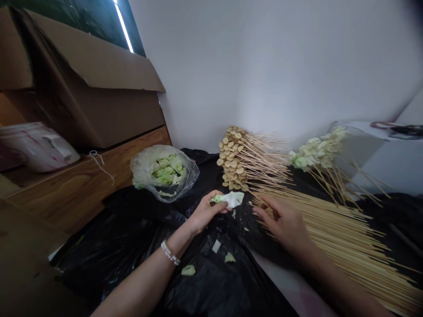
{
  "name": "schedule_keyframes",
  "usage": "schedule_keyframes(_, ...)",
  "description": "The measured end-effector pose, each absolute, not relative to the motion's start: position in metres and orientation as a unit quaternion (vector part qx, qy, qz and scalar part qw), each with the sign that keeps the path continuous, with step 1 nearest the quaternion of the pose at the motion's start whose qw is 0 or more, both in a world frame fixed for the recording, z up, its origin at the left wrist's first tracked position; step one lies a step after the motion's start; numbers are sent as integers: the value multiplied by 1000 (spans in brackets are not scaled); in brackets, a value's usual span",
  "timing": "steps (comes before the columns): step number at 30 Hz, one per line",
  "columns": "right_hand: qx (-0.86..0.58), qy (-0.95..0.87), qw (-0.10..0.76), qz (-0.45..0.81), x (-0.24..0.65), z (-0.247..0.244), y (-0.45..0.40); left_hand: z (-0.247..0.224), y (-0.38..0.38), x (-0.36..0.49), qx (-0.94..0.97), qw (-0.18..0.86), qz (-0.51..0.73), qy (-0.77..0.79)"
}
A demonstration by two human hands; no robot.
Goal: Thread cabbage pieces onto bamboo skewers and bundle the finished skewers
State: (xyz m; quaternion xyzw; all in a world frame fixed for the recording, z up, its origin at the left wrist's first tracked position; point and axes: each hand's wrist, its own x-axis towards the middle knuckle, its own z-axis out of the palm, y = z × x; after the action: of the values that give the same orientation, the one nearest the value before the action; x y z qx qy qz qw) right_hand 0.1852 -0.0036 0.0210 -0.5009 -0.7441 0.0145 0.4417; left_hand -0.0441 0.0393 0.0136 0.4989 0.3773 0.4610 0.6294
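Because our left hand (205, 214) pinches a white-green leaf (234, 199) at left, its right end juts free; our right hand (287, 222) hangs, fingers parted.

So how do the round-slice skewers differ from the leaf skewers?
The round-slice skewers carry flat tan discs; the leaf skewers carry crinkled white-green pieces. The round-slice skewers' sticks run mostly rightward, while the leaf skewers' sticks slant toward the lower right. Both are bunched, with bare stick lengths showing.
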Motion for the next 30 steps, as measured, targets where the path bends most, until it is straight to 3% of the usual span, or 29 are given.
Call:
schedule_keyframes(5, -504, -750, 411, 118, 172, 52, 9, 15, 37, -43, 506, 620, 471, 371)
schedule_keyframes(11, -478, -735, 384, 290, 136, 40, 35, 13, 38, -45, 507, 612, 480, 372)
schedule_keyframes(19, -464, -716, 413, 319, 129, 20, 36, 10, 41, -48, 521, 582, 487, 391)
schedule_keyframes(26, -416, -658, 426, 462, 129, 30, 24, 12, 37, -44, 498, 602, 493, 383)
schedule_keyframes(30, -450, -657, 436, 419, 126, 26, 23, 14, 35, -44, 501, 601, 487, 388)
